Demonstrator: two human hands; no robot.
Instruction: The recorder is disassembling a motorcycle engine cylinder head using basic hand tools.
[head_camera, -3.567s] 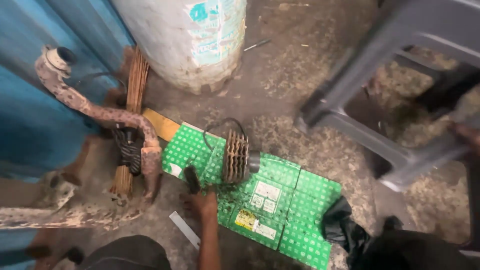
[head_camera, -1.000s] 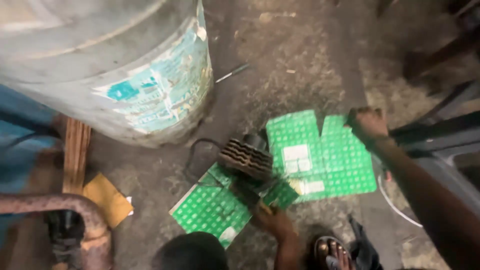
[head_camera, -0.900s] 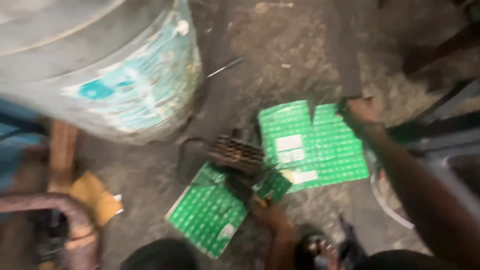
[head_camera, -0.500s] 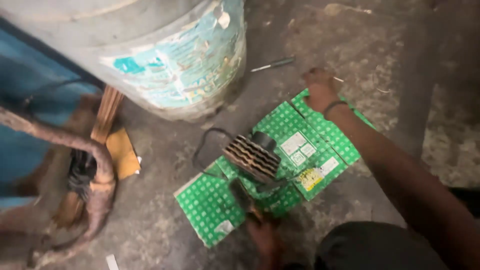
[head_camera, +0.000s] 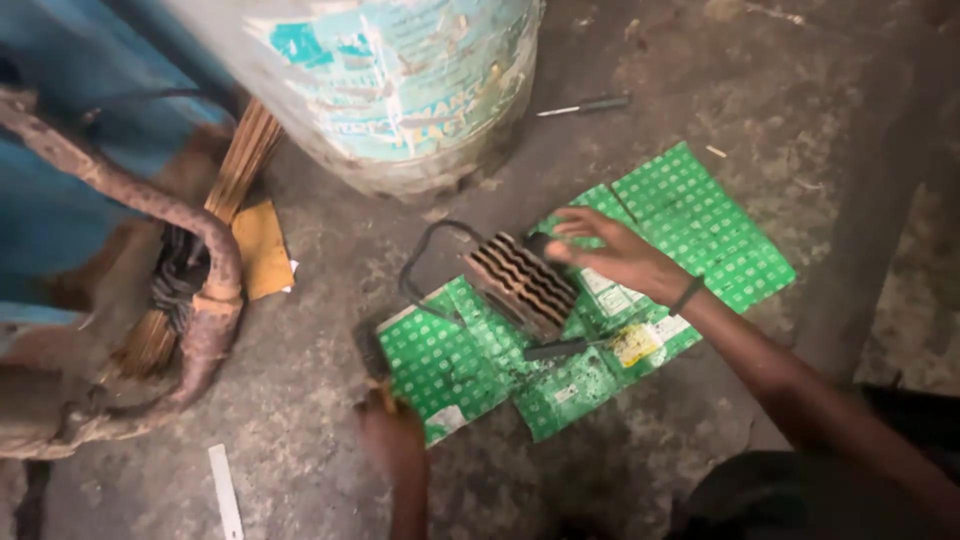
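Looking down from the head camera, I see my right hand (head_camera: 620, 258) stretched over a flattened green carton sheet (head_camera: 690, 215) spread on the concrete floor (head_camera: 320, 300). Its fingers are spread apart and reach toward a dark finned metal block (head_camera: 522, 283) that sits near the middle of the sheet; the fingertips are at the block's far end, though I cannot tell whether they actually touch it. A black wire loop (head_camera: 425, 262) runs out from the block over the sheet's left edge.

My left hand (head_camera: 388, 432) is blurred at the sheet's near left corner. It seems closed around a small brush-like tool (head_camera: 374, 358), but I cannot tell the grip for certain.

A dark rod-like tool (head_camera: 556, 349) lies on the sheet just beside the block's near side. Beyond the sheet's far edge stands a large worn drum (head_camera: 410, 80), with a screwdriver (head_camera: 585, 104) on the floor next to it. A rusty curved pipe (head_camera: 205, 290) lies well apart, at the left.
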